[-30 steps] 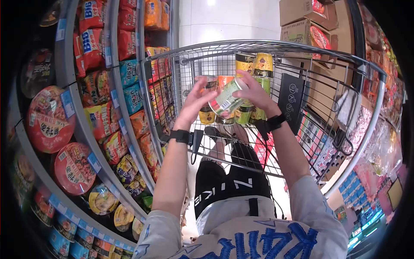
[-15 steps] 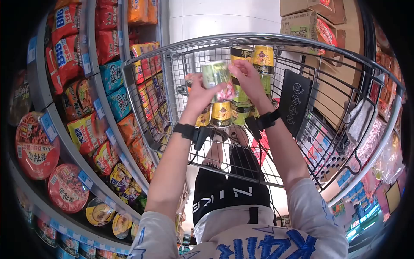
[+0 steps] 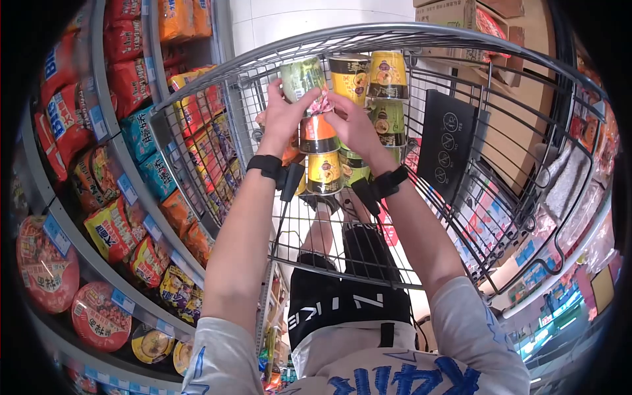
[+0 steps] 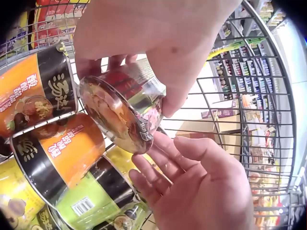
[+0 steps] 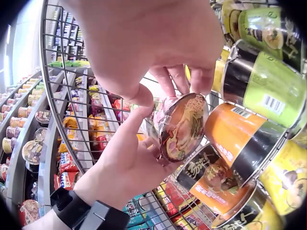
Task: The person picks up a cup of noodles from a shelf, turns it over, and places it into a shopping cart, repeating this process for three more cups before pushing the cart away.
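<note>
A green instant noodle cup (image 3: 304, 76) with a picture lid is raised above the other cups inside the shopping cart. My left hand (image 3: 284, 118) grips it round the side. The right hand (image 3: 355, 125) is at its lower right edge; in the left wrist view this right hand (image 4: 206, 191) has its palm turned up and loosely extended fingertips at the rim of the lid (image 4: 112, 115). Stacked just below are an orange noodle cup (image 3: 319, 133) and a yellow one (image 3: 324, 171). In the right wrist view the held cup's lid (image 5: 187, 127) faces the stack.
More yellow cups (image 3: 387, 69) and green cups (image 3: 387, 122) stand in the cart at the back right. The cart's wire rim (image 3: 368, 29) surrounds the hands. Shelves of noodle packets (image 3: 112, 224) run along the left; cardboard boxes (image 3: 454, 26) stand at the right.
The green cup has moved left and up in view, tilting upright from its slant. The left hand carries it; the right hand has shifted to its lower edge. More stacked cups show.
</note>
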{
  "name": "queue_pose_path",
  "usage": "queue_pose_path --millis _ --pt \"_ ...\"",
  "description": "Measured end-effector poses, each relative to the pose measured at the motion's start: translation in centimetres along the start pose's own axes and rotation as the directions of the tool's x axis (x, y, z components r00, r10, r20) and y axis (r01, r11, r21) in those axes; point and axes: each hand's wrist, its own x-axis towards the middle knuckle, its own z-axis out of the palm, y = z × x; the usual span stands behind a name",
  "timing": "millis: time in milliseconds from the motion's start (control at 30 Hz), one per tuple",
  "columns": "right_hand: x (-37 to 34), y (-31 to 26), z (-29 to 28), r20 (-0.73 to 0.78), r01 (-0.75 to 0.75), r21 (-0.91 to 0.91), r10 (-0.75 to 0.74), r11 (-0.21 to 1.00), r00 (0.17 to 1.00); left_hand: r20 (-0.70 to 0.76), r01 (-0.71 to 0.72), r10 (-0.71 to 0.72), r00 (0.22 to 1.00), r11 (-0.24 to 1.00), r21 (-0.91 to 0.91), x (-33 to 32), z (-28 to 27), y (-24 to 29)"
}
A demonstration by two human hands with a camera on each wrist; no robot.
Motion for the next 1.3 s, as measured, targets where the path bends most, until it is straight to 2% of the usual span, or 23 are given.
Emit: queue_pose_path --millis 100,133,200,267,367,433,467,533,633,667,733,767,800,833,867,933,967,1000,1033,1067,1133,1200,1300 --pt "-0.4 0.7 0.2 -0.090 0.060 -0.115 -0.071 0.992 0.993 0.039 -0.153 0.150 0.988 0.983 0.097 1.5 0.8 -1.5" --pt "-0.3 0.8 0.2 -0.093 0.057 -0.116 -0.068 0.992 0.993 0.042 -0.151 0.148 0.988 0.984 0.096 2.3 0.9 -2.1" --pt "-0.3 0.7 0.3 -0.086 0.109 -0.202 -0.128 0.973 0.988 0.046 -0.109 0.100 0.994 0.930 0.352 3.1 1.1 -2.9" --pt "-0.4 0.5 0.3 -0.069 0.096 -0.219 -0.114 0.971 0.991 0.016 -0.137 0.143 0.990 0.905 0.402 3.1 1.3 -3.4" --pt "-0.3 1.3 0.7 -0.040 0.093 -0.204 -0.103 0.975 0.994 0.017 -0.066 0.064 0.998 0.932 0.358 1.9 1.3 -1.8" --pt "-0.2 1.6 1.1 -0.027 0.101 -0.177 -0.107 0.979 0.994 -0.093 0.086 -0.055 0.994 0.919 0.386 1.8 1.3 -2.0" --pt "-0.2 1.7 1.3 -0.018 0.097 -0.178 -0.102 0.979 0.995 -0.093 0.084 -0.052 0.994 0.920 0.382 1.8 1.2 -2.0" --pt "-0.5 1.2 1.3 -0.008 0.094 -0.186 -0.097 0.978 0.995 -0.057 -0.177 0.259 0.964 0.789 0.588 2.1 1.0 -2.3" --pt "-1.3 0.3 1.2 0.077 0.025 -0.229 -0.008 0.973 0.997 -0.008 -0.195 0.269 0.963 0.720 0.666 2.0 -0.1 -2.1" --pt "-1.7 -0.2 1.4 0.073 0.013 -0.240 0.005 0.971 0.997 -0.018 -0.193 0.274 0.962 0.722 0.665 1.3 -0.5 -2.0" --pt "-1.9 -0.5 1.4 0.075 0.021 -0.250 -0.002 0.968 0.997 -0.070 -0.200 0.278 0.958 0.823 0.532 -0.7 -1.1 -2.0" --pt "-2.2 -0.3 1.5 0.090 0.052 -0.266 -0.029 0.963 0.995 -0.096 -0.284 0.372 0.923 0.829 0.481 -2.2 -1.4 -2.2" --pt "-2.4 0.0 1.6 0.107 0.088 -0.279 -0.060 0.956 0.992 -0.095 -0.269 0.324 0.941 0.889 0.371 -4.6 -2.0 -1.3" --pt "-2.9 -0.6 1.7 0.109 0.078 -0.279 -0.049 0.957 0.993 -0.093 -0.321 0.409 0.908 0.820 0.473 -6.5 -2.7 -1.3" --pt "-3.5 -0.6 1.8 0.117 0.103 -0.276 -0.073 0.956 0.990 -0.109 -0.227 0.274 0.955 0.919 0.322 -9.6 -3.4 0.6" --pt "-5.2 -0.9 1.8 0.119 0.017 -0.252 0.014 0.968 0.993 -0.080 -0.358 0.398 0.914 0.884 0.300 -13.8 -5.0 -0.4" --pt "-6.1 -2.2 1.8 0.170 -0.026 -0.268 0.073 0.963 0.983 -0.072 -0.319 0.360 0.930 0.891 0.324 -16.2 -5.9 -0.5" --pt "-7.1 -3.7 1.9 0.218 -0.062 -0.289 0.129 0.955 0.967 -0.081 -0.247 0.270 0.960 0.945 0.213 -18.3 -6.6 -1.1" --pt "-8.1 -4.8 2.2 0.264 -0.007 -0.281 0.084 0.960 0.961 -0.060 -0.239 0.257 0.964 0.946 0.221 -20.5 -7.6 -1.1" --pt "-9.5 -7.4 2.2 0.319 -0.030 -0.392 0.166 0.919 0.933 -0.073 -0.232 0.252 0.965 0.949 0.214 -22.1 -8.3 -2.8" --pt "-12.2 -8.1 3.3 0.363 -0.035 -0.335 0.163 0.942 0.917 -0.093 -0.193 0.212 0.973 0.965 0.176 -26.1 -9.8 -2.8" --pt "-14.5 -8.0 4.4 0.468 0.049 -0.333 0.120 0.942 0.875 -0.113 -0.183 0.194 0.975 0.978 0.099 -29.5 -11.4 -3.1" --pt "-18.9 -10.2 6.9 0.529 0.105 -0.455 0.173 0.884 0.831 -0.186 -0.168 0.170 0.968 0.985 0.027 -34.9 -13.9 -2.7"
